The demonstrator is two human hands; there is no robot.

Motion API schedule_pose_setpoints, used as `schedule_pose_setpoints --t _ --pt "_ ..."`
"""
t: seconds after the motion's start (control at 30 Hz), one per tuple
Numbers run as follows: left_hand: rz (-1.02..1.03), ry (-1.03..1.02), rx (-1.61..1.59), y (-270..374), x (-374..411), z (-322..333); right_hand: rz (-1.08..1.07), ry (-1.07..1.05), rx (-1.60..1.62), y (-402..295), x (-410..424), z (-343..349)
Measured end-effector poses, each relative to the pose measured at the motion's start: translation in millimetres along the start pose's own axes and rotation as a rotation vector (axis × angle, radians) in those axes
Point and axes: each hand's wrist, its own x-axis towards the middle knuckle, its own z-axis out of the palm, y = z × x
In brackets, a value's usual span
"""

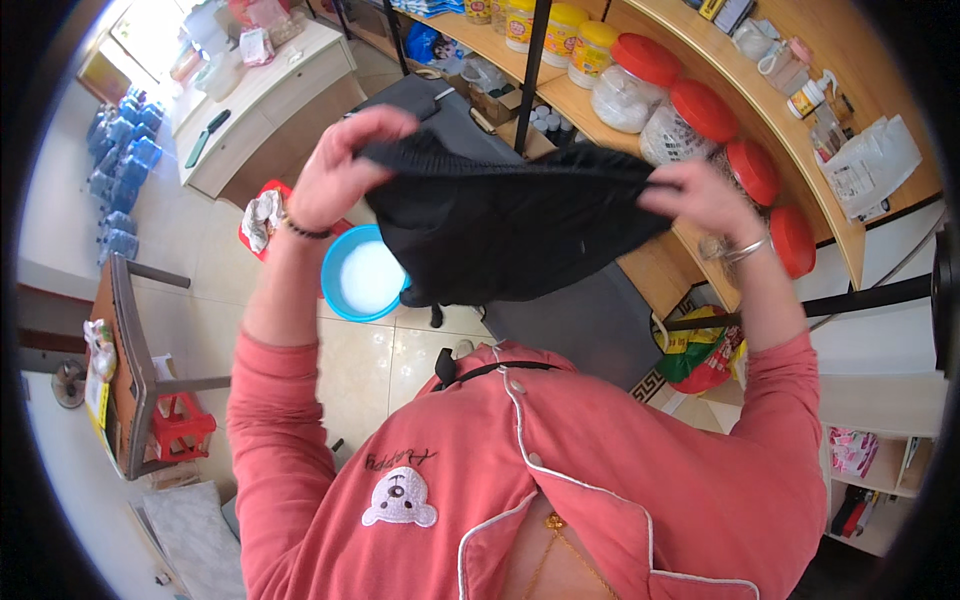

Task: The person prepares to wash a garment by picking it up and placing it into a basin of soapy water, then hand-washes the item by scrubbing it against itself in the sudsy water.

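Note:
A black cloth garment (510, 232) with a gathered, elastic-looking edge is stretched between my two hands, its lower part hanging loose in front of me. My left hand (341, 169) grips one end of that edge. On the opposite end, my right hand (697, 196) pinches the cloth, slightly blurred. Below and left of the garment, a blue basin (330, 289) stands on the tiled floor with white, foamy-looking contents, partly covered from view by the cloth.
Behind the garment lies a dark grey flat surface (600, 330). Wooden shelves (487, 45) at the right hold red-lidded jars (701, 111). A red stool (180, 426) and brown-topped table (120, 360) stand left. A pale desk (259, 105) and blue water bottles (124, 169) are farther off.

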Motion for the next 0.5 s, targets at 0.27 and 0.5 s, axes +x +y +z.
schedule_pose_setpoints --t 0.27,0.5 --pt "0.254 -0.381 1.214 28 0 -11 -0.472 0.041 -0.491 -7 8 -35" --pt "0.199 0.293 1.03 19 22 -33 -0.46 0.362 -0.259 -42 12 -48"
